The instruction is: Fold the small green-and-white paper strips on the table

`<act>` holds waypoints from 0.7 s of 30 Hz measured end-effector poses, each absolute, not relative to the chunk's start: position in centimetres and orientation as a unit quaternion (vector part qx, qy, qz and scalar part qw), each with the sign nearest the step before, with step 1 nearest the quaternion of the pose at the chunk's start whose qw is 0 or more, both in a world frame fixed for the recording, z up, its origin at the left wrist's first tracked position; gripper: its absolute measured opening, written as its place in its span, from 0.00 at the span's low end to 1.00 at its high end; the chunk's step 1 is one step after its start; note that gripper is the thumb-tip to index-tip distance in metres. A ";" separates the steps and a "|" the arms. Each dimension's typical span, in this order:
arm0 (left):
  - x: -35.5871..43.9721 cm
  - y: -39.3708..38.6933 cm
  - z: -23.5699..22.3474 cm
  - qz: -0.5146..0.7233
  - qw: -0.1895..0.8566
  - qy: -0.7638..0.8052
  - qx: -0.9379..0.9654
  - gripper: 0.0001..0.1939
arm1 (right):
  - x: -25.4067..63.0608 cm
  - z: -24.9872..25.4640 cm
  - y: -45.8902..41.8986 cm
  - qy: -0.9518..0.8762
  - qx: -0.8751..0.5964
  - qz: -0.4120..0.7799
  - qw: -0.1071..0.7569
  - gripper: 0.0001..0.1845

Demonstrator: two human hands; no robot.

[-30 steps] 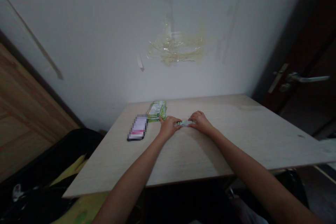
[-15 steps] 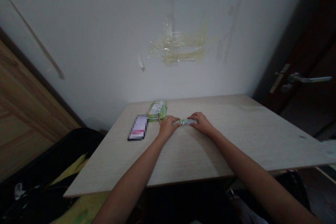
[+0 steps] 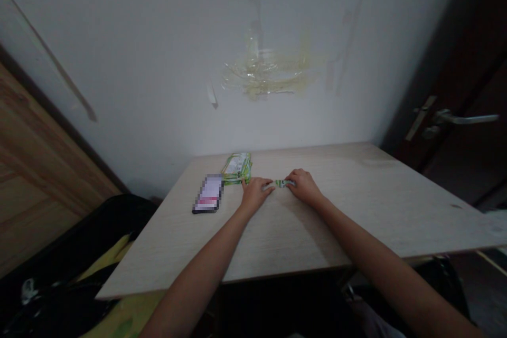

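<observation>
A small green-and-white strip (image 3: 280, 183), perhaps a folded packet, is held near the middle of a pale wooden tabletop (image 3: 285, 243), low over the surface or resting on it; which of the two cannot be told. Its left end is pinched between the thumb and forefinger of the left hand (image 3: 255, 193), and its right end is pinched in the same way by the right hand (image 3: 304, 185). Only a short middle part is left uncovered. The strip is gripped at both ends, probably so that it is kept straight and steady. The other fingers of the right hand are curled together behind the pinch; on the left hand, one finger is stuck out to the side.

That finger is pointed at the near right corner of a neat stack of green packets (image 3: 236, 166); whether the stack is touched cannot be told. The packets are piled squarely, it seems to save room and to be within the left hand's reach. Just beside the stack, nearer and to the left, a phone (image 3: 208, 194) is laid flat, its screen blurred into squares, perhaps set aside so that the space between the forearms is left free.

Behind the table, a pale wall (image 3: 158, 74) is marked by yellowed tape (image 3: 273, 71). A dark door with a metal handle (image 3: 471, 119) is seen at the far right.
</observation>
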State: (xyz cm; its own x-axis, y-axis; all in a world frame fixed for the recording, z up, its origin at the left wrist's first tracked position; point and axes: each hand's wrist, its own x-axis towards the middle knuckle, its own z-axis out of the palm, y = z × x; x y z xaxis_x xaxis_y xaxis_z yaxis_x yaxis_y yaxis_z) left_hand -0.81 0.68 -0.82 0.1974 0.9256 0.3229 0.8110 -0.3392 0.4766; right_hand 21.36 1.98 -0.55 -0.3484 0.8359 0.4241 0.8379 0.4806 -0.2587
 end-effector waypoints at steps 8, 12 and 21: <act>-0.4 0.4 -0.7 0.267 0.099 0.536 0.795 0.12 | 22.4 -0.5 2.1 -0.796 -0.547 -0.050 0.255 0.15; 0.0 0.1 -0.3 0.242 0.088 0.523 0.812 0.13 | 21.4 -0.7 1.9 -0.812 -0.530 -0.072 0.235 0.14; 0.0 0.2 -0.9 0.216 0.048 0.514 0.829 0.14 | 22.2 -0.3 1.9 -0.760 -0.604 -0.059 0.234 0.09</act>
State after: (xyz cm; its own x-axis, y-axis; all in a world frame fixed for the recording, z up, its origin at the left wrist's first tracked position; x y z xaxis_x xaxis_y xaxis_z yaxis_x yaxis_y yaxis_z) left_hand -0.01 0.17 -0.85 0.3794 0.8722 0.3088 0.8310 -0.4679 0.3008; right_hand 22.16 1.88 -0.31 -0.1613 0.8897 0.4270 0.9453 0.2636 -0.1921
